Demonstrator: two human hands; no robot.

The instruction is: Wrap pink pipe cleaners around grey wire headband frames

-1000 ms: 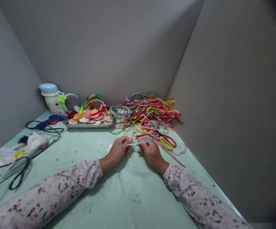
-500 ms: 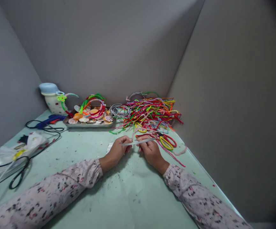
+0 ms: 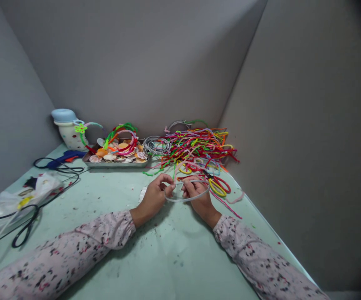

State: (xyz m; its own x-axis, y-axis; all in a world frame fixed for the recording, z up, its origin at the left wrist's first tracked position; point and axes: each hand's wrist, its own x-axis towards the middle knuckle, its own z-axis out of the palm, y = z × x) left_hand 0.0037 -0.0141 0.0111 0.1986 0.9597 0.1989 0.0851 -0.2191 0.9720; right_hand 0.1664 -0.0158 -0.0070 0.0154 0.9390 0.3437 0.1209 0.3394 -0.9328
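Over the middle of the table, my left hand (image 3: 154, 195) pinches a thin, pale grey headband hoop (image 3: 182, 200) at its left side. My right hand (image 3: 201, 205) has its fingers closed at the hoop's right side, with the hoop's curve passing across the hand. The front of the hoop bows toward me. A pale pink pipe cleaner (image 3: 175, 168) shows just behind my left fingertips; whether they touch it I cannot tell. Red-and-yellow-handled scissors (image 3: 218, 187) lie beside my right hand.
A heap of coloured pipe cleaners (image 3: 199, 143) lies at the back. Left of it are coiled grey hoops (image 3: 157, 146) and a metal tray (image 3: 114, 165) of shells and wrapped headbands. A white cup (image 3: 70, 135), blue glue gun (image 3: 66, 157), black cable (image 3: 58, 196) and plastic bag (image 3: 46, 185) are further left.
The hoop has tilted from nearly edge-on to a visible oval, its front side now lower. My right fingers have shifted slightly on it; both forearms stay about where they were.
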